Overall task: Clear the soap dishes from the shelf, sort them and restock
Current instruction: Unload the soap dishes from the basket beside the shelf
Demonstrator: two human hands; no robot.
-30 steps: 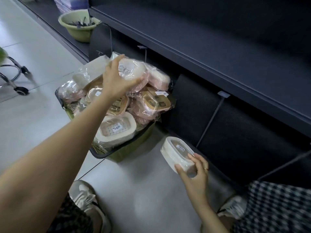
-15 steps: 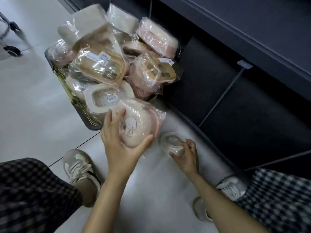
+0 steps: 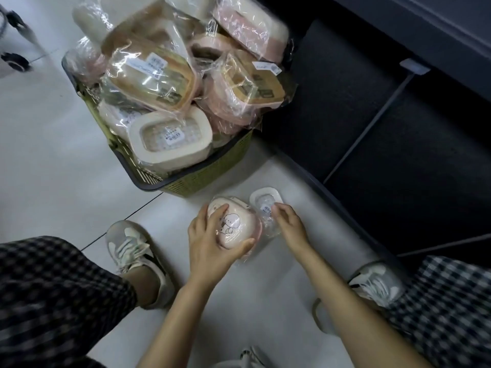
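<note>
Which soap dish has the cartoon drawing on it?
The pink wrapped dish on the floor, gripped by the left hand. The white dish beside it under the right hand is plain.

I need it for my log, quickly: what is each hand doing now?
Left hand: grips the pink wrapped soap dish.
Right hand: fingers curled on the white soap dish on the floor.

The pale tiled floor carries a green slotted basket with a dark rim, set close against the dark base of the shelf unit. In front of the basket, two wrapped soap dishes lie side by side on the floor: a pink one with a cartoon print and a smaller white one. Two sneakers, one on the left and one on the right, stand on the tiles.
</note>
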